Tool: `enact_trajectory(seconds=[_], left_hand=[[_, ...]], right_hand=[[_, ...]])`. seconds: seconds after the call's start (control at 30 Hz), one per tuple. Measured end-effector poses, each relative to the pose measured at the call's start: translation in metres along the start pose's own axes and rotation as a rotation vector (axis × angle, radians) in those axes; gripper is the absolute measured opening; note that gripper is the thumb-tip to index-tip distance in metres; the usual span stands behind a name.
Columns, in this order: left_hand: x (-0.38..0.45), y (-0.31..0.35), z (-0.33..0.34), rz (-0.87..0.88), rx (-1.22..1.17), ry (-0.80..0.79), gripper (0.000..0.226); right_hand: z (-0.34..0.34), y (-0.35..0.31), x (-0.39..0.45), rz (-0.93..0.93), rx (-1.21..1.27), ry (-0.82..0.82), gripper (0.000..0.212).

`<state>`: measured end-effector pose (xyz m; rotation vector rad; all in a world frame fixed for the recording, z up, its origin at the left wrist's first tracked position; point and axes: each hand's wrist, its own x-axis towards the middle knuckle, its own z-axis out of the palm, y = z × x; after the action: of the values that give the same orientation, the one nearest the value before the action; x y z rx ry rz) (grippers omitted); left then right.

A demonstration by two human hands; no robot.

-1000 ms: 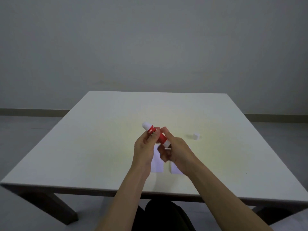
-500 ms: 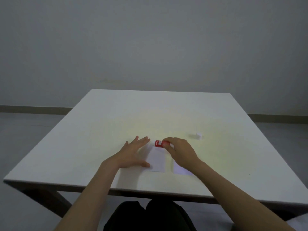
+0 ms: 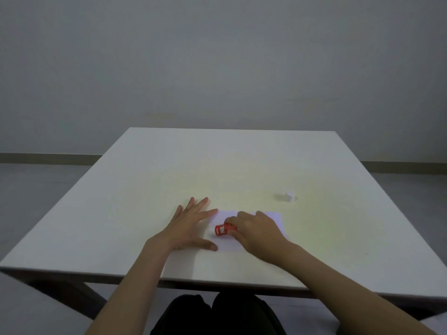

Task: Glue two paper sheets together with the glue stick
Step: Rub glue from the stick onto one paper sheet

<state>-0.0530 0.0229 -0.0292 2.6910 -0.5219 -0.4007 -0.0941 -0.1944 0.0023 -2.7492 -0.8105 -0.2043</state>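
Observation:
Two white paper sheets lie side by side near the table's front edge: the left sheet (image 3: 226, 243) and the right sheet (image 3: 275, 217), which my right hand partly hides. My right hand (image 3: 256, 232) grips the red glue stick (image 3: 223, 229) and holds it low over the left sheet, pointing left. My left hand (image 3: 191, 226) lies flat with fingers spread, its thumb and forefinger on the left sheet's left edge. The glue stick's white cap (image 3: 289, 196) stands alone on the table, behind and right of the sheets.
The white table (image 3: 145, 189) fills the view, with a grey wall and floor behind it. My dark-clothed knees (image 3: 217, 315) show under the table's front edge.
A second ago both hands held the glue stick in the air. The left hand has since dropped flat beside the sheet, and the right hand has drawn the stick toward me over the left sheet.

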Motion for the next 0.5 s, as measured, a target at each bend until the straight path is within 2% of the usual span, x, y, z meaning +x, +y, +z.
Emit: enact_trajectory(seconds=[0.13, 0.27, 0.33, 0.5], left_hand=[[0.001, -0.002, 0.0, -0.002, 0.036, -0.012, 0.107], [0.002, -0.002, 0.0, -0.011, 0.057, -0.021, 0.106], [0.001, -0.001, 0.0, -0.019, 0.033, -0.03, 0.105], [0.002, 0.002, -0.004, -0.031, 0.089, -0.056, 0.107]], right_hand=[[-0.011, 0.013, 0.013, 0.084, -0.199, 0.067, 0.03], [-0.016, 0.0, 0.006, -0.122, -0.178, 0.088, 0.011], [-0.017, -0.001, 0.007, -0.162, -0.162, 0.06, 0.013], [-0.023, 0.01, 0.023, 0.066, -0.223, 0.049, 0.028]])
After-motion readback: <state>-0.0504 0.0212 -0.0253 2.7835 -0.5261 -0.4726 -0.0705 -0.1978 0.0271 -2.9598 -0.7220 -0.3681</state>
